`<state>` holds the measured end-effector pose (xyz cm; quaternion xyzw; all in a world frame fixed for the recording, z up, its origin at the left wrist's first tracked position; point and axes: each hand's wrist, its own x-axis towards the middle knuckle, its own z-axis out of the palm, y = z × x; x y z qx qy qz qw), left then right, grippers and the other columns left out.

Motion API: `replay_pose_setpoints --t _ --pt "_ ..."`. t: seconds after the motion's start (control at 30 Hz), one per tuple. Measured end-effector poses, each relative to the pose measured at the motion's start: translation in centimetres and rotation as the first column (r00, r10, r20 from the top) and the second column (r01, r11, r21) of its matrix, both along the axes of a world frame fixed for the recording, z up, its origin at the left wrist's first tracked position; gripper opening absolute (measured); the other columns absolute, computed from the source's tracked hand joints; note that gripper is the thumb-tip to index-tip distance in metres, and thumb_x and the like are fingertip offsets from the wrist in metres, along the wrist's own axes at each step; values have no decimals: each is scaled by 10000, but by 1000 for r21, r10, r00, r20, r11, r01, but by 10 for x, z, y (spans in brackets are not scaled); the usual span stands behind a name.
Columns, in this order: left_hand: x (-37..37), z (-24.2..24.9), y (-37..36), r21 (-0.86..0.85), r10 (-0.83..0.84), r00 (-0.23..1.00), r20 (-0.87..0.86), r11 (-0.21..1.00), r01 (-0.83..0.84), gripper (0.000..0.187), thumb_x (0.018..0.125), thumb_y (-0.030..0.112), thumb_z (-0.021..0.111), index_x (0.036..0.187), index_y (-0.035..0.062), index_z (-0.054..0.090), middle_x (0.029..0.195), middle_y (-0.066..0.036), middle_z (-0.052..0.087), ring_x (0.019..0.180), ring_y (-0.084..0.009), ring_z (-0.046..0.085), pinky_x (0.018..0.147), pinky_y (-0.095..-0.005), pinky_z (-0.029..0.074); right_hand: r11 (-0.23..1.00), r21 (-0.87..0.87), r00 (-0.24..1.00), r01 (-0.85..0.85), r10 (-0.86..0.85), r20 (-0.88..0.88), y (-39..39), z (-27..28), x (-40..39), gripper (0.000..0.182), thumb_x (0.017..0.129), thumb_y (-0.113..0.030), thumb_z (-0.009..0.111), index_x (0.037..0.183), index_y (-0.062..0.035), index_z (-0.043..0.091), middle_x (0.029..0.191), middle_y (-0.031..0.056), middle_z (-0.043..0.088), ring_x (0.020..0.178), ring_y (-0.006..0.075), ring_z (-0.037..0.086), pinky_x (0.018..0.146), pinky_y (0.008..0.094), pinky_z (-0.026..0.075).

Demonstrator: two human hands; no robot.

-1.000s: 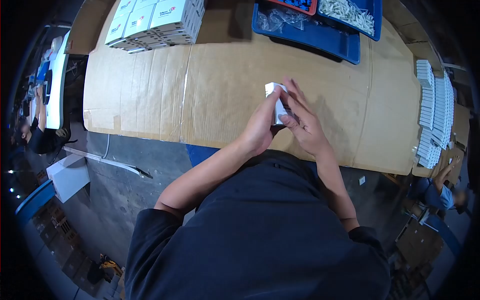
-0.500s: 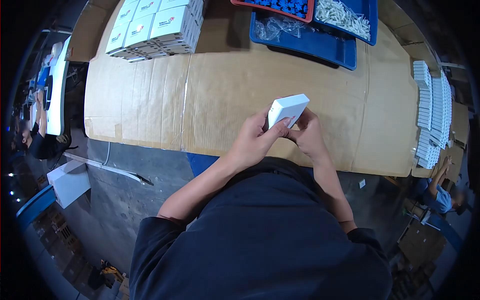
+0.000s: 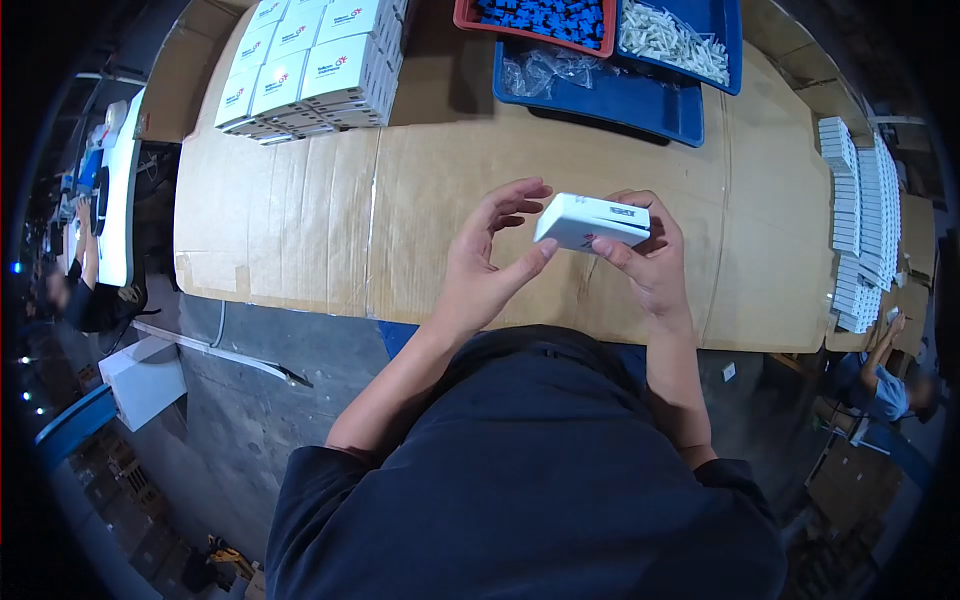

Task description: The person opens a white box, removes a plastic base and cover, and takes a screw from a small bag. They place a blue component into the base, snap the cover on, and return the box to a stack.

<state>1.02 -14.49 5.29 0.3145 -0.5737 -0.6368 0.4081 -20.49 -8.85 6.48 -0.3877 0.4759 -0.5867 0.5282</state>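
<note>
A small white box (image 3: 583, 222) with a red logo and dark print is held up over the near part of the cardboard-covered table. Its right end shows a dark slit along the edge. My right hand (image 3: 655, 262) grips that end, thumb on the near face and fingers behind, partly hidden. On the other side, my left hand (image 3: 487, 252) is open with its fingers spread apart. The left thumb tip is right at the box's lower left corner.
Stacked white boxes (image 3: 330, 65) stand at the back left. A red tray (image 3: 533, 38) of blue pieces and a blue tray (image 3: 735, 60) of white pieces overlap another blue tray (image 3: 640, 112) holding clear plastic. Rows of white boxes (image 3: 872, 220) line the right. People sit at both sides.
The box has turned so its long side lies across and its printed end faces right. My left fingers have come off it and spread, while my right hand has shifted to its right end.
</note>
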Motion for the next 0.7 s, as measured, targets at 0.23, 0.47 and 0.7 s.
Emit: replay_pose_setpoints --t 0.23,0.47,0.7 --pt "2 10 -1 38 -61 997 -43 997 63 408 904 115 804 1282 13 689 1240 -118 717 1191 -214 660 1019 -342 501 995 -16 993 -99 98 -63 1 6 6 362 850 -33 845 1169 -4 676 1076 46 705 1028 157 673 949 311 531" --pt "2 12 1 -80 -80 995 57 993 85 352 901 24 793 1234 -27 688 1216 -132 717 1155 -187 665 998 -323 522 992 -81 948 -99 70 -309 1 8 6 337 837 -96 865 1107 6 692 1007 57 722 984 150 677 934 308 527" --pt "0 9 2 32 -41 999 -28 999 42 325 914 63 795 1213 -16 697 1157 -100 735 1088 -168 681 952 -310 530 988 -143 931 -51 -5 -366 0 5 10 338 852 -115 859 1118 17 698 981 60 733 967 161 684 916 314 534"
